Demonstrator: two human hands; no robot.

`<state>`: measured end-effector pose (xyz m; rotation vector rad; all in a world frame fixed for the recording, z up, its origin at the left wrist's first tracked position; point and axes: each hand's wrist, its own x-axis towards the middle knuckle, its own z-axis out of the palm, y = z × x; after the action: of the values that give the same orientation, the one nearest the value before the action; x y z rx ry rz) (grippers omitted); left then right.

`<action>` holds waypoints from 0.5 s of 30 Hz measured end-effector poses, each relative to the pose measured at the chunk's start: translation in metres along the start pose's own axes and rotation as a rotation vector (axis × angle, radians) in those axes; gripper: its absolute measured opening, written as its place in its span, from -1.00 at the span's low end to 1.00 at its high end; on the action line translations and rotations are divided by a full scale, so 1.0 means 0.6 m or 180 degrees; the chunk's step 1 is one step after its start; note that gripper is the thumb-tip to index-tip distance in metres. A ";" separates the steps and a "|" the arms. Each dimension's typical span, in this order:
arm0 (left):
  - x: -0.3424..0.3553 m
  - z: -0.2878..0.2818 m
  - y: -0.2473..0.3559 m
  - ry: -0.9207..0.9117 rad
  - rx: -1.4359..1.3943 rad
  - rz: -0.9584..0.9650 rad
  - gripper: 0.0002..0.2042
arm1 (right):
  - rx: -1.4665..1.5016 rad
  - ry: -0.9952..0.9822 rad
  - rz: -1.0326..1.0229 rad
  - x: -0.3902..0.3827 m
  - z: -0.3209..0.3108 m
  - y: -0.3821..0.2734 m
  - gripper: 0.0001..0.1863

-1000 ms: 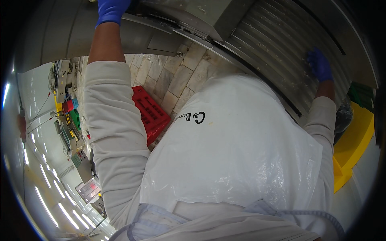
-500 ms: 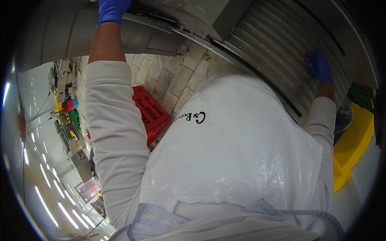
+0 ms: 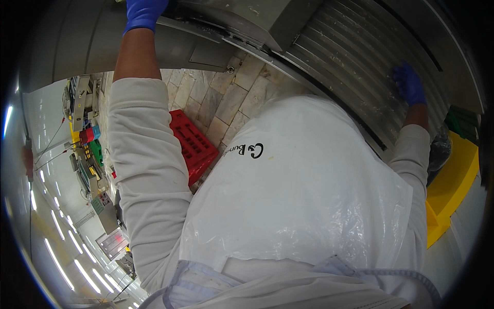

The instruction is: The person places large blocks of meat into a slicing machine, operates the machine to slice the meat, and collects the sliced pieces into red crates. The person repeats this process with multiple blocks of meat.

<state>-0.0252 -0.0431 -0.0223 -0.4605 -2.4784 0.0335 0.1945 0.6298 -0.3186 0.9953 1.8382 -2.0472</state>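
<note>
Your right hand (image 3: 410, 85), fingers seemingly released, could have slipped on the residue-flecked corrugated metal bed (image 3: 355, 54); your left hand (image 3: 144, 14) was cropped, its grip impossible to tell.

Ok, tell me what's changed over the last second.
No clear movement shows, and no grasp or release can be seen, though the left hand is cut off by the top edge. The right hand stays at the ribbed metal surface; the slotted red plastic piece and yellow bin also stay put.
</note>
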 end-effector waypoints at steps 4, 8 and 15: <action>-0.003 0.009 -0.014 0.0112 0.0064 0.0120 -0.49 | -0.0158 -0.0060 0.0059 0.001 -0.005 -0.002 -0.54; -0.003 0.017 -0.030 0.0224 0.0240 0.0449 -0.50 | -0.0284 -0.0128 0.0253 0.006 -0.010 -0.008 -0.55; -0.001 0.004 -0.007 0.0089 -0.0032 0.0099 -0.53 | 0.0099 -0.0068 0.0005 0.014 -0.010 0.009 -0.55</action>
<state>-0.0276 -0.0472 -0.0244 -0.5004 -2.4451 0.0268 0.1933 0.6369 -0.3280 0.9787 1.7998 -2.0836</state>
